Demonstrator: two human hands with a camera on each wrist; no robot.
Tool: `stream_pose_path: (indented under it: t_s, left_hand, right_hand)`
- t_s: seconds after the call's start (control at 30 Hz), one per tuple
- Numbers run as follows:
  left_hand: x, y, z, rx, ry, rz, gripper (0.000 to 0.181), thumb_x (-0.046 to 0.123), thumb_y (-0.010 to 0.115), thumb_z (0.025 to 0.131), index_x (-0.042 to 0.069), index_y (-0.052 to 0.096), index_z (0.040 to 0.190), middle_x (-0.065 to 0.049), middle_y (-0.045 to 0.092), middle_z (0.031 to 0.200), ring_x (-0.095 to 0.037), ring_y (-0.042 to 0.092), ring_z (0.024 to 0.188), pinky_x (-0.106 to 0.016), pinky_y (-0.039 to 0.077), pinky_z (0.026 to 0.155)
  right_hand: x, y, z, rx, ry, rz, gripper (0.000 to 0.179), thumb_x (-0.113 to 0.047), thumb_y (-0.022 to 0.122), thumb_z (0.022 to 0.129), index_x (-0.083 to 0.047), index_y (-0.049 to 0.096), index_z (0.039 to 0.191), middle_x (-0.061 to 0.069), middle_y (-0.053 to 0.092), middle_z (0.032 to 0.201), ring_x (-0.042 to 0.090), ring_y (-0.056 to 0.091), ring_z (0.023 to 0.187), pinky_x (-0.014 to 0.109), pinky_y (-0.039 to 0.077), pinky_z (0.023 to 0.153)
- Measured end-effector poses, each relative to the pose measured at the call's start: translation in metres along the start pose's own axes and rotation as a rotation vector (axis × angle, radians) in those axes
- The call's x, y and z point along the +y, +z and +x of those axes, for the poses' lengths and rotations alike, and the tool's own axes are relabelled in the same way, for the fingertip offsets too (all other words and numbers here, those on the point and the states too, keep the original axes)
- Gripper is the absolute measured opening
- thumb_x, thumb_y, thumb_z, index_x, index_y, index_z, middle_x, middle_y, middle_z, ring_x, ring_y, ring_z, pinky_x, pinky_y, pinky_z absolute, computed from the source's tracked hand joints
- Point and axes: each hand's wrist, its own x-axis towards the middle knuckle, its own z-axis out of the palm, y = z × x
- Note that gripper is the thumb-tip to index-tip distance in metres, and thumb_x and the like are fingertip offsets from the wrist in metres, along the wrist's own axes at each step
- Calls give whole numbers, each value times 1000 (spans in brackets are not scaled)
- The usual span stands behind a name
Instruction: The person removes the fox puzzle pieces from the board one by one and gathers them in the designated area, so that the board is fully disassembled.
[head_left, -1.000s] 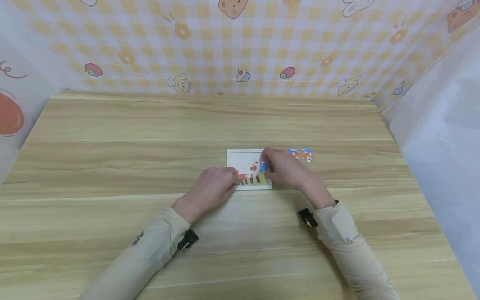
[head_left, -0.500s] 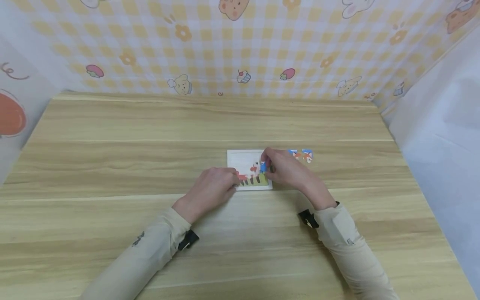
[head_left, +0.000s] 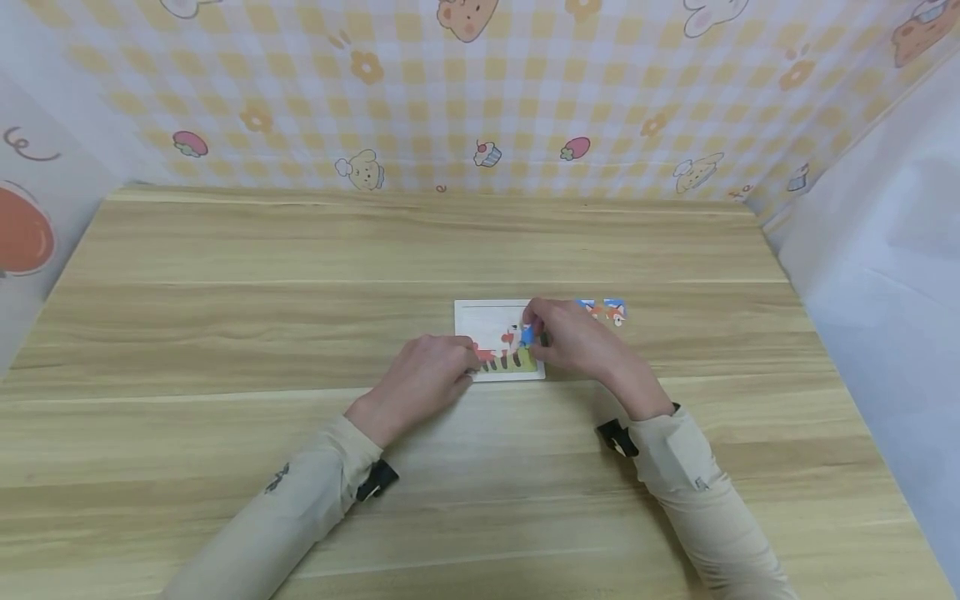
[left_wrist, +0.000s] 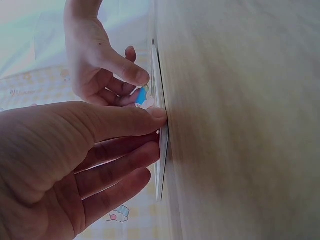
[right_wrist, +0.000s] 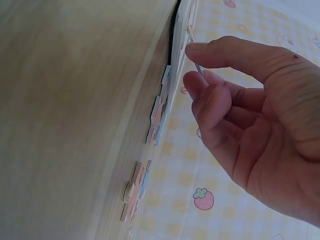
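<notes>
A white-framed puzzle tray [head_left: 495, 317] lies on the wooden table, its lower part filled with pieces showing striped legs, red and green. My left hand [head_left: 423, 375] holds its left side, the thumb [left_wrist: 157, 114] at the near edge and the fingers [left_wrist: 147, 154] on the tray. Over the tray's right part, my right hand [head_left: 573, 337] pinches a blue puzzle piece [head_left: 527, 335] between thumb and index finger. In the right wrist view this piece [right_wrist: 195, 55] stands tilted, partly hidden by the fingertips.
Loose puzzle pieces with blue and orange fox ears lie right of the tray, one puzzle piece [head_left: 615, 311] farther out and another piece [head_left: 588, 308] partly behind the right hand. The wooden table [head_left: 300, 250] ends at a yellow checked cloth [head_left: 420, 100] behind.
Both hands stay almost in place, the right still pinching the blue puzzle piece over the tray. The whole view has shifted very slightly.
</notes>
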Motion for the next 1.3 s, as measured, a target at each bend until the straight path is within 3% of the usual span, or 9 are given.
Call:
stream_pose_path:
  t_s: [0.2,0.57,0.77,1.13,1.3]
  left_hand:
    - [0,0,-1,13,8,-1,14,1,65,80,12,74,84,1,66,83,-9,54,66,-24,45,60]
    - [1,-2,-2,10,9,5,13,2,67,80,12,74,85,3,64,81,-9,51,64,-24,43,58]
    - [1,-1,-2,23,14,2,13,0,66,79,12,73,81,3,63,79,-9,50,63,-25,42,57]
    - [0,0,-2,40,26,-2,14,0,66,79,12,73,81,3,64,79,-10,54,66,-26,44,59]
    - [0,1,-3,50,32,-7,14,0,67,78,12,73,82,3,65,81,-10,56,68,-27,45,61]
  right_hand:
    - [0,0,-1,28,-19,-47,23,-4,70,75,-3,62,96,1,57,77,14,48,61,26,43,56]
    - [3,-8,-8,53,33,-68,26,-8,72,74,-5,62,98,4,56,82,17,50,73,27,44,61]
    - [9,-18,-14,63,47,-43,26,-6,69,75,-4,61,100,4,56,82,17,49,69,28,43,61]
    - [21,-25,-24,82,40,-5,35,-16,78,73,-1,62,100,5,53,80,20,46,71,31,41,64]
    - [25,-28,-28,81,38,-4,28,-11,73,75,-3,63,100,5,49,71,17,42,63,30,37,57]
